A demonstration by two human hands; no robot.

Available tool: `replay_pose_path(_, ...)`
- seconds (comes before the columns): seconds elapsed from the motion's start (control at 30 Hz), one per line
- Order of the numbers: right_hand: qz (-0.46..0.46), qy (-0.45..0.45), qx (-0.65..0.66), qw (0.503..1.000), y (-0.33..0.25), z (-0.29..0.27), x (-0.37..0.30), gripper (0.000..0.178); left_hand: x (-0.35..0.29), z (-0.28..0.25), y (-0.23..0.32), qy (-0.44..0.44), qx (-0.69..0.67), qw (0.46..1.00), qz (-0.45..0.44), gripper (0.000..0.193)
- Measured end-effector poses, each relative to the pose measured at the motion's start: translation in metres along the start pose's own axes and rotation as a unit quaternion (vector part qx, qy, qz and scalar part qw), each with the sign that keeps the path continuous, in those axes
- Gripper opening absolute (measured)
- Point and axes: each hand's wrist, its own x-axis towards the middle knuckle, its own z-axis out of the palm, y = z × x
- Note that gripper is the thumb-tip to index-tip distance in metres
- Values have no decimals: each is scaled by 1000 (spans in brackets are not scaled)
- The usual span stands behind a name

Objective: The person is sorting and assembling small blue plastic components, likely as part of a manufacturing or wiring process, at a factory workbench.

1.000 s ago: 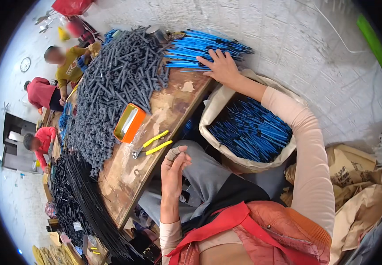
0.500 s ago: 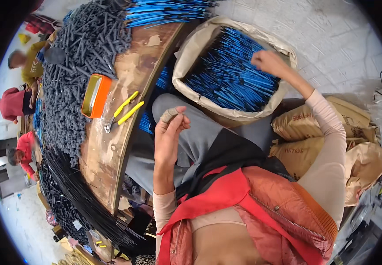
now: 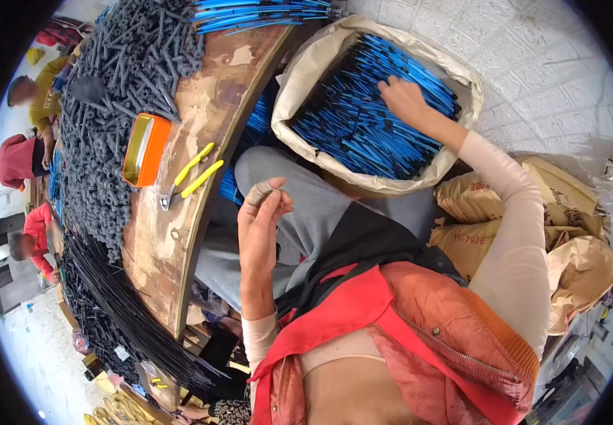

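My right hand [image 3: 407, 103] is over a wide paper sack [image 3: 293, 99] with a folded rim. Its fingers are curled together just at the top of a mass of thin blue rods with black ends [image 3: 370, 138]; whether a rod is between them is hidden. Above my lap, my left hand [image 3: 260, 223] is raised with thumb and index finger pressed together. A greyish wrap covers one of its fingers, and anything pinched there is too small to make out. On the wooden table [image 3: 214, 92] to the left lie yellow-handled pliers [image 3: 196, 173].
An orange box [image 3: 150, 152] stands by heaped dark grey plastic parts [image 3: 101, 177]. Black rods [image 3: 122, 312] lie nearer, more blue rods [image 3: 257, 14] at the far end. Brown sacks [image 3: 490, 237] sit at my right. Several people work beyond the table.
My right hand has moved left and slightly farther over the blue rods in the sack. My left hand stays pinched, shifted only slightly as the view moved.
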Motion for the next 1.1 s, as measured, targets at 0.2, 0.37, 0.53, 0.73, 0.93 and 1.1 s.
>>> replay_pose_path(0.2,-53,26,139,988,3,7,-21,14,11,21,1,-32,20,999,-20,23)
replay_pose_path(0.37,36,-270,248,930,15,-20,-1,17,7,20,1,-52,22,998,-13,23)
replay_pose_path(0.53,17,-174,401,899,25,-6,-9,20,5,18,-3,-29,15,999,-9,23)
replay_pose_path(0.73,-16,-159,258,953,32,-17,-10,23,5,30,1,-85,27,996,-23,24)
replay_pose_path(0.93,167,-149,502,836,63,-82,1,25,13,34,6,-57,69,996,16,23)
replay_pose_path(1.1,62,31,410,909,27,-194,1,26,29,53,5,-44,138,984,102,20)
